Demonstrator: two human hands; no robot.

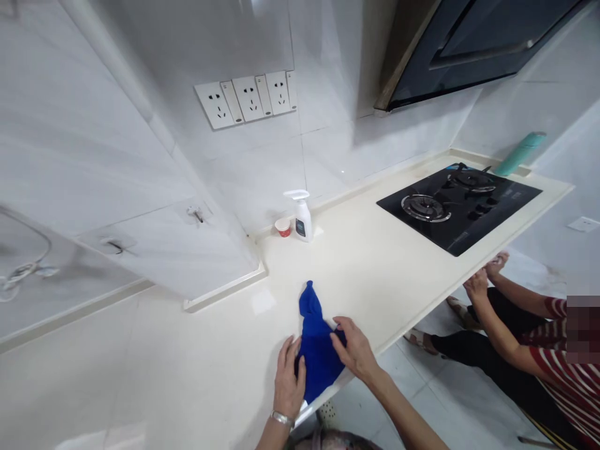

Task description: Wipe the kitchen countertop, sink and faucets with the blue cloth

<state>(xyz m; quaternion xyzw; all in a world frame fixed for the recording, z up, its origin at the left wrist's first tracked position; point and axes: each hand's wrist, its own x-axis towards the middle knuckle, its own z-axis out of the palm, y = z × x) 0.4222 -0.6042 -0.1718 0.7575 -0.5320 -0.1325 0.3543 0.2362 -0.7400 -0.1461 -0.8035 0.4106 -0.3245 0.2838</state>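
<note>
A blue cloth [321, 353] lies on the cream countertop near its front edge, its far end bunched into a narrow point. My left hand [289, 378], with a silver band at the wrist, rests along the cloth's left side. Its fingers are stretched out and apart, touching the cloth's edge. On the other side, my right hand [357, 350] has its thumb and fingers closed on the cloth's right edge. Beyond the cloth, against the wall, stand a white spray bottle [303, 220] and a small red-and-white tub [282, 227].
A black gas hob [457, 206] is set into the countertop [370, 262] at right, with a green cylinder [521, 154] behind it. Wall sockets [248, 99] and a dark range hood [469, 44] are above. Another person [510, 344] in a striped top sits beside the counter's front edge.
</note>
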